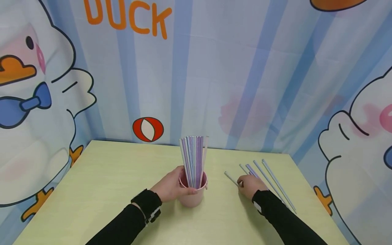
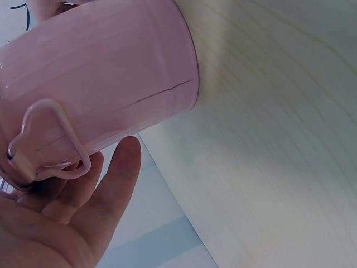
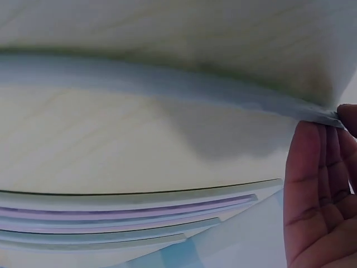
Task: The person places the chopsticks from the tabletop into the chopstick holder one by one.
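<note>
A pink metal bucket (image 1: pixel 191 200) stands upright on the table, holding a bunch of upright pastel straws (image 1: pixel 192 156). My left hand (image 1: pixel 170 185) grips it near the rim, thumb in front. In the left wrist view, its fingers (image 2: pixel 114 192) lie along the bucket's wall beside the wire handle (image 2: pixel 70 137). To the right, my right hand (image 1: pixel 251 187) pinches a pale grey-blue straw (image 3: pixel 139 78) between thumb and fingers, low over the table. Several loose straws (image 1: pixel 279 185), blue, purple and greyish, lie beside and partly behind that hand.
The pale yellow table (image 1: pixel 128 170) reaches back to a striped curtain (image 1: pixel 202 85) printed with cartoon ducks. Its left edge slants beside one duck, its right edge beside another. The straws in the bucket rise well above its rim.
</note>
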Available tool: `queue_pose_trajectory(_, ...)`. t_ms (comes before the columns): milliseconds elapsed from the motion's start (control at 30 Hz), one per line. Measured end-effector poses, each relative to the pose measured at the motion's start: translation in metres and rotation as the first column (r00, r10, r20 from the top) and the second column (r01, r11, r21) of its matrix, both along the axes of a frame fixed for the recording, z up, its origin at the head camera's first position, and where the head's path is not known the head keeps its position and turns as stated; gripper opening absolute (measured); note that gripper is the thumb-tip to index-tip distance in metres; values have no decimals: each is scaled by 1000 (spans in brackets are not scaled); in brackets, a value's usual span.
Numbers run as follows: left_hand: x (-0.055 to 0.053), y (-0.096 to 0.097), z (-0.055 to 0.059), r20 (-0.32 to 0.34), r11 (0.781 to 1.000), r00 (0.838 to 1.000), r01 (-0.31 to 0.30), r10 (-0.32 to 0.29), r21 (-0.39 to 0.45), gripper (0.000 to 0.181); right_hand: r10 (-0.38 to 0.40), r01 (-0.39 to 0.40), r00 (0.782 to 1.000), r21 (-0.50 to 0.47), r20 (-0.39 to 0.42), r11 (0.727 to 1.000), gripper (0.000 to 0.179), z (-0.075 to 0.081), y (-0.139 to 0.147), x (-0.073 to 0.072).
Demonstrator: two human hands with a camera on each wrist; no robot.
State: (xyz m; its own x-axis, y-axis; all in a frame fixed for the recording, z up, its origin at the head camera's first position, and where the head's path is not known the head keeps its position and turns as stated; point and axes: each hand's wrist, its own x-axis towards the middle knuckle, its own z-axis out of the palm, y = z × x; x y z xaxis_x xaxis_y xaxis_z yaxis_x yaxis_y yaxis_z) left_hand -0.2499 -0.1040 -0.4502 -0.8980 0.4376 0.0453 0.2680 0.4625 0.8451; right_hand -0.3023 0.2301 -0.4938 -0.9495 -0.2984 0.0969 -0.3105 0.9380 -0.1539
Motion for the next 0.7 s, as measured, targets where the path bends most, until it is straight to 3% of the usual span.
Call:
queue_pose_trajectory(167,1,0,0,-3,1000,1000,2,-2,8,90,4,-3,1000,-64,20,998,14,10,-6,1)
queue_pose_trajectory(367,0,0,-1,-6,1000,1000,-1,1,3,91,-12,22,999,-214,48,977,19,32,-17,5)
queue_pose_trajectory(533,-1,0,-2,-7,1000,1000,-4,4,0,92,-16,29,999,-374,38,927,20,54,-27,6)
queue_pose_trajectory(700,-2,0,-3,-3,1000,1000,-14,14,-7,94,-12,22,1000,-537,23,843,21,79,-39,4)
